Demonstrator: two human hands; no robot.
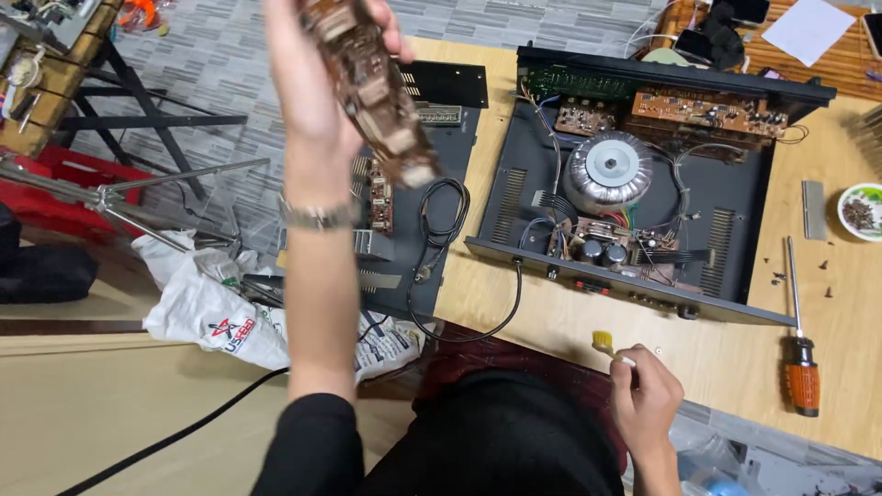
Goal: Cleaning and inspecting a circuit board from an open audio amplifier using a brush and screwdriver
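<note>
Even, soft indoor light, fairly bright; no hard shadows on the wooden table (pixel 551 312). Faint glare on the toroidal transformer (pixel 606 170) top and on the screwdriver (pixel 797 321) shaft. Raised left hand (pixel 317 83) and its circuit board (pixel 372 87) are motion-blurred and too close to be sharp. Open amplifier chassis (pixel 726 239) is in good focus. Right hand (pixel 648 400) slightly soft. Wide-angle bending at edges; the floor lines curve. The dark clothing at the bottom has lost detail.
</note>
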